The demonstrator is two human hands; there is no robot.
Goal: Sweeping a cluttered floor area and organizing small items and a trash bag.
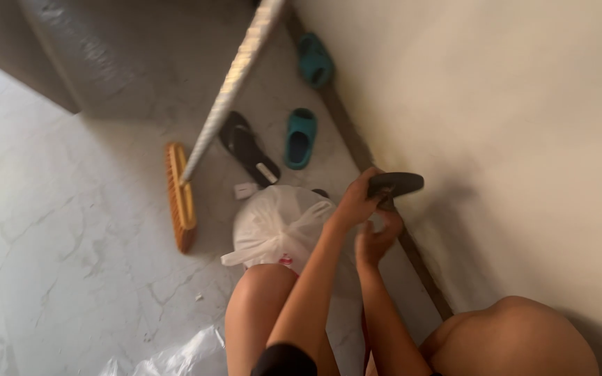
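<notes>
At the far left the pale marbled floor (pixel 57 230) spreads out, with a crumpled bit of clear plastic sheet (pixel 175 358) at the bottom edge. Next comes a push broom: its orange brush head (pixel 180 197) lies on the floor and its pale handle (pixel 235 76) slants up toward the top of the view. Just right of the handle a black flip-flop (pixel 248 148) lies flat, a small white scrap (pixel 246 189) near its lower end, and beside it a teal slipper (pixel 299 138); a second teal slipper (pixel 314 60) sits farther up against the foot of the wall (pixel 510 125).

Below these stands a tied white plastic bag (pixel 278 226), its knot spreading to the sides, just beyond the person's bare knee.

To the right of the bag the two forearms reach forward. The left hand (pixel 354 202) has its fingers closed around a dark flip-flop (pixel 395 184), held off the floor close to the wall, level with the top of the bag. The right hand (pixel 377 237) sits just under it, fingers curled up toward the sandal's underside; whether they actually grip it I cannot tell.
</notes>
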